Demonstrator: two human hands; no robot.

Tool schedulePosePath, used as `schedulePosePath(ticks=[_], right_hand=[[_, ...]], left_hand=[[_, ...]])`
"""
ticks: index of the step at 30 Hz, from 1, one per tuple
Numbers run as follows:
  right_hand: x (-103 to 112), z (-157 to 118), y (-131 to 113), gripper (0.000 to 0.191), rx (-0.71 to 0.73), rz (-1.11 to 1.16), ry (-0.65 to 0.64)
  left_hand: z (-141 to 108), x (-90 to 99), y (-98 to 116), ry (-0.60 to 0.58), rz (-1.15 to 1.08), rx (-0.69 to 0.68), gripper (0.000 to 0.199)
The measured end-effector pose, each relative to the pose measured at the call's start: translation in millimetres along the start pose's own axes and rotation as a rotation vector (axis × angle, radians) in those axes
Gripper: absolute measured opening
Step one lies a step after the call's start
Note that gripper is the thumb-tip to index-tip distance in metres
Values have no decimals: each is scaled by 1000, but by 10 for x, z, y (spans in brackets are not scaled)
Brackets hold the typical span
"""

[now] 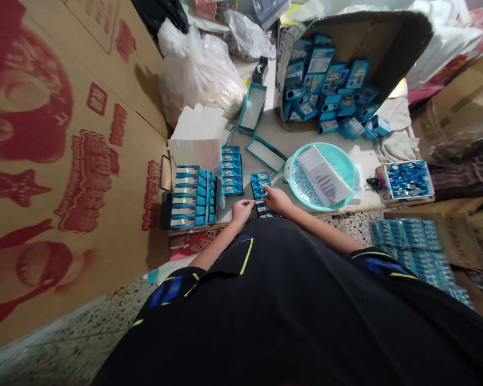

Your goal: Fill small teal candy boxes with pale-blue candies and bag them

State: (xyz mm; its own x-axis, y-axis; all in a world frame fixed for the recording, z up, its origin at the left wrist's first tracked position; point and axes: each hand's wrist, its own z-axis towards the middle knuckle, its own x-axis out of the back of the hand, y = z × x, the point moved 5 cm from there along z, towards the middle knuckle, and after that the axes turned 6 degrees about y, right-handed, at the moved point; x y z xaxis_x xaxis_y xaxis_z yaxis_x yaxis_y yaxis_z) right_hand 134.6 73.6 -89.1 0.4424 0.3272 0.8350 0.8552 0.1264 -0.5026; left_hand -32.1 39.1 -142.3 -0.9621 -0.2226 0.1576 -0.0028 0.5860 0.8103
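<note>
My left hand (242, 211) is closed in a pinch at the near edge of the table, and what lies between its fingertips is too small to make out. Just to its right, my right hand (277, 200) has its fingers bent together over a short row of small blue boxes (260, 178). Part of that row is hidden beneath the fingers. Left of it stands another row of blue boxes (231, 170) with round openings. Farther left, a larger stack of blue boxes (189, 197) has shiny strips along it.
A turquoise basin (350, 161) holds a stack of printed cards (320, 171). Behind it, an open carton (402, 48) contains many blue boxes. At right is a tray of blue round pieces (410, 179). A tall cardboard box (116, 214) walls off the left.
</note>
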Motion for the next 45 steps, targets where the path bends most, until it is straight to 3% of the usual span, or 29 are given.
schedulePosePath(ticks=[28, 45], right_hand=[[-32, 44, 3, 23, 18, -81, -14], [-22, 31, -52, 27, -20, -103, -3]], left_hand=[[-25, 20, 12, 20, 5, 29, 15], [47, -24, -152, -70, -69, 198, 32]])
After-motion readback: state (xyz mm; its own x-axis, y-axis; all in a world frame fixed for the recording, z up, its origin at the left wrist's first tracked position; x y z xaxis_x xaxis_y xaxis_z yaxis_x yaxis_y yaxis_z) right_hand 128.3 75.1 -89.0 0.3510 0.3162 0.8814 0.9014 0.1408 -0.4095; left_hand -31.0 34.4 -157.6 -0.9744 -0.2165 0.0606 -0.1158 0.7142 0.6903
